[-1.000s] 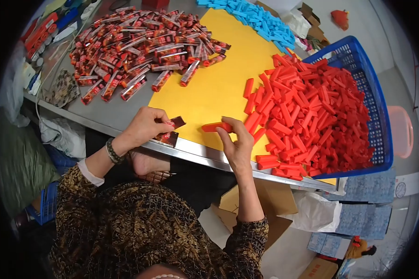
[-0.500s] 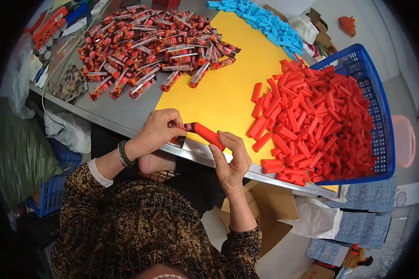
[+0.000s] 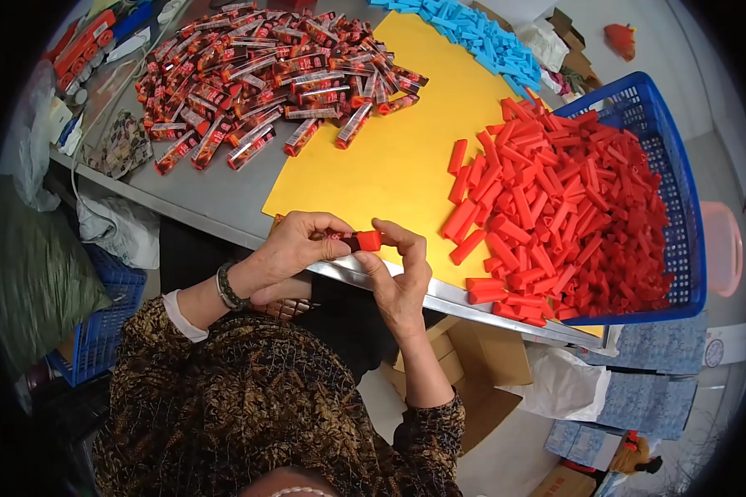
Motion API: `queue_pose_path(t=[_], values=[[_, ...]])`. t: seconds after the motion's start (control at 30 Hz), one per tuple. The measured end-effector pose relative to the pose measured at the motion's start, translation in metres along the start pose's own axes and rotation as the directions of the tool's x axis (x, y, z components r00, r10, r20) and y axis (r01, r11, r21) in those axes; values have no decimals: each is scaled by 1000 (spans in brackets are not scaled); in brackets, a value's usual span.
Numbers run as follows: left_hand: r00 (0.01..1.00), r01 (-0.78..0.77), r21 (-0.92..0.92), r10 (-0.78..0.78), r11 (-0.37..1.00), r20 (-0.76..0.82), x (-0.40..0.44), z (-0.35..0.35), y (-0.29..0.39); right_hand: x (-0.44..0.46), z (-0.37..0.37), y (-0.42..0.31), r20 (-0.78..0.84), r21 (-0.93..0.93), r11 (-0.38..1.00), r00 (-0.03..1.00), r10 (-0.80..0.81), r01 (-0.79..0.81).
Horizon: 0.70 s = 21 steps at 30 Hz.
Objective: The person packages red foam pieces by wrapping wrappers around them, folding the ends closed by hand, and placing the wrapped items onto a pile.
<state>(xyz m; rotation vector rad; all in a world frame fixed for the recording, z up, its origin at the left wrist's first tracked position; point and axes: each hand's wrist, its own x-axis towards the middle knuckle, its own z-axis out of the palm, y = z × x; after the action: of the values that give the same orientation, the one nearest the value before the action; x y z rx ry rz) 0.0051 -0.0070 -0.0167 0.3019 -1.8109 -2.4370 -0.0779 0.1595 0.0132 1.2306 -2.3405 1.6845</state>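
Observation:
My left hand [image 3: 298, 244] is closed around a dark, red-printed packet [image 3: 346, 239], most of it hidden by the fingers. A short, bright red sleeve-like piece [image 3: 370, 241] shows at the packet's right end. My right hand [image 3: 402, 277] pinches this red piece between thumb and index finger. Both hands are above the table's front edge. Beyond my left hand lies a heap of similar printed packets [image 3: 257, 79] with clear film. To the right of my right hand is a large pile of red plastic tubes [image 3: 539, 207].
A blue basket [image 3: 695, 248] lies tipped behind the red pile. Blue pieces [image 3: 477, 37] are heaped at the back of the yellow sheet [image 3: 348, 178] on the metal table [image 3: 195, 195]. A cardboard box [image 3: 493, 364] and a white bag [image 3: 565, 385] are below the edge.
The red piece, long and slanting between the hands before, now shows only a short end. My right hand has moved left, closer to my left hand.

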Motion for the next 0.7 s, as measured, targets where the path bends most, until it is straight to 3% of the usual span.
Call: queue_pose_path(t=[0.03, 0.13, 0.7], values=[[1000, 7, 16, -7, 1000, 6, -1, 0, 1, 1, 1, 4, -55, -17, 996, 994, -92, 91], [999, 24, 22, -25, 999, 29, -2, 2, 7, -3, 4, 7, -28, 12, 989, 989, -145, 146], [996, 85, -53, -84, 995, 21, -8, 6, 11, -10, 15, 10, -48, 66, 991, 992, -117, 120]])
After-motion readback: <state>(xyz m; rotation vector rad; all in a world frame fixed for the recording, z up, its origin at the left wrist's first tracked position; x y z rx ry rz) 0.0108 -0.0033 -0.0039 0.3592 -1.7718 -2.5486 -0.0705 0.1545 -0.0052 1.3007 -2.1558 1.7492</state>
